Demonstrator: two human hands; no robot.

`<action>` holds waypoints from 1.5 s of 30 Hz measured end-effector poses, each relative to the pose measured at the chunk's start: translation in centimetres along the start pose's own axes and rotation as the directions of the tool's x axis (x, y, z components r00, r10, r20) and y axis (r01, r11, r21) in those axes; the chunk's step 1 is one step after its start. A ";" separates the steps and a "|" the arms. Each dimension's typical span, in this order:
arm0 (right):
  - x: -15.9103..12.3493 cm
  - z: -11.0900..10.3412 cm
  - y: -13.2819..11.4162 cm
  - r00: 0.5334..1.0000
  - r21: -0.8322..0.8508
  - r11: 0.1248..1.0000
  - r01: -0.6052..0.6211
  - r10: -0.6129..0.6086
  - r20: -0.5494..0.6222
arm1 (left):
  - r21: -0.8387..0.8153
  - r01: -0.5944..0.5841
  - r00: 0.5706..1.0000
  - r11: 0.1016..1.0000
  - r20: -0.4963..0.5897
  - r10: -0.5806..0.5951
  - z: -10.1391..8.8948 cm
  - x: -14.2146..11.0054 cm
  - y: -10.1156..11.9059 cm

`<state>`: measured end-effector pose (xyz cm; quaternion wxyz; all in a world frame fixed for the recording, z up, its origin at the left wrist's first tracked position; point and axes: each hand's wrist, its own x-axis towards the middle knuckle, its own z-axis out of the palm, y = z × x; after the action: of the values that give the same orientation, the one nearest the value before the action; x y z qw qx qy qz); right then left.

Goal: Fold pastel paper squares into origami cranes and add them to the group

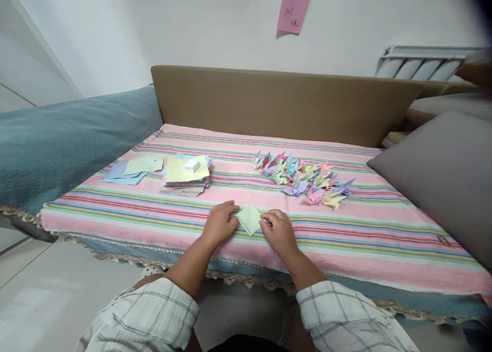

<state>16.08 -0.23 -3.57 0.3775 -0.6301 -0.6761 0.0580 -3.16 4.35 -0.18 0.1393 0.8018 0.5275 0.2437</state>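
A pale green folded paper square (249, 221) lies on the striped cloth, turned so that one corner points toward me. My left hand (222, 221) is closed at its left corner, thumb and fingers pinching the paper's edge. At the opposite corner, my right hand (280, 230) pinches the paper between thumb and fingertips. Beyond my right hand sit several folded paper cranes (295, 188) in many colours, grouped in rows. To the far left of my hands stands a stack of paper sheets (186, 183), yellow on top, with a small white block (191, 165) on it.
Loose blue, purple and green sheets (132, 170) lie left of the stack. The striped cloth (365, 270) covers the sofa seat, with a brown backrest (269, 103) behind. A grey cushion (442, 162) leans at the right, a small brown object (445, 240) near it.
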 end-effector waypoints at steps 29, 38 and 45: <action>-0.2 0.0 -0.1 0.995 -0.065 0.996 0.065 -0.060 0.079 | -0.067 0.126 0.990 0.990 0.071 -0.121 0.4 0.2 1.8; -0.2 0.0 -0.1 0.994 -0.074 0.996 0.047 -0.040 0.100 | -0.018 0.091 0.989 0.996 0.118 -0.089 0.7 0.0 2.3; -0.2 -0.1 -0.3 0.994 -0.073 0.996 0.046 -0.038 0.105 | -0.008 0.106 0.990 0.994 0.089 -0.105 1.1 0.0 2.3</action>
<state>15.92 -0.47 -3.42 0.3188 -0.6257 -0.7096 0.0572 -0.79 3.51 -0.01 0.1802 0.7819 0.5610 0.2036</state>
